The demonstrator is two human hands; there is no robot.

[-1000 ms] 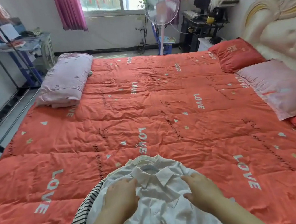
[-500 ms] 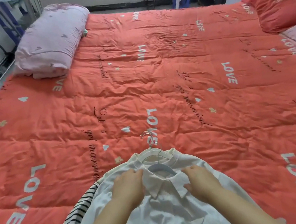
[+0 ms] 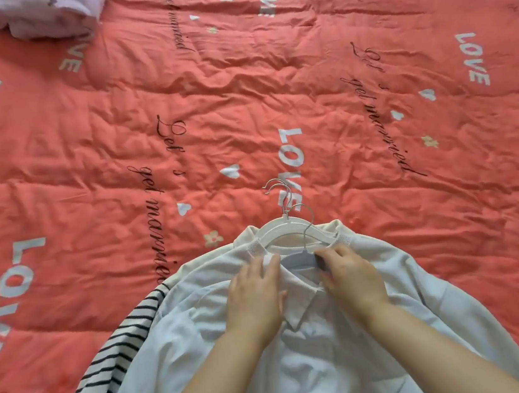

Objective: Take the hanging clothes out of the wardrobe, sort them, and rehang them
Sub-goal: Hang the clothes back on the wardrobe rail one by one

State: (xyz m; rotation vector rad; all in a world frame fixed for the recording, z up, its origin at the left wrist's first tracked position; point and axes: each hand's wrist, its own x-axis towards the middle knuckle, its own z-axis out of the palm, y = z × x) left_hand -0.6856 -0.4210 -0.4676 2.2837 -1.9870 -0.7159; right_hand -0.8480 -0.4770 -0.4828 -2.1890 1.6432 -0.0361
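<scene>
Head | white shirt (image 3: 201,339) lies on hanger (image 3: 284,228), lower centre, over striped top (image 3: 108,364) | left hand (image 3: 254,296), right hand (image 3: 353,279) pinch its collar | hands now higher than before, view tipped down

A white shirt (image 3: 307,371) with a pointed collar lay face up on the red quilt (image 3: 111,133), topmost of the pile. Under it lay a cream top (image 3: 247,236), on a white hanger (image 3: 283,227) whose metal hook (image 3: 280,190) pointed away beyond the shirt's collar. A black-and-white striped top (image 3: 114,357) stuck out from beneath the shirt's left side.

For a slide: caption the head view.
Left hand and right hand pinch a white shirt at its collar on a red quilt.
</scene>
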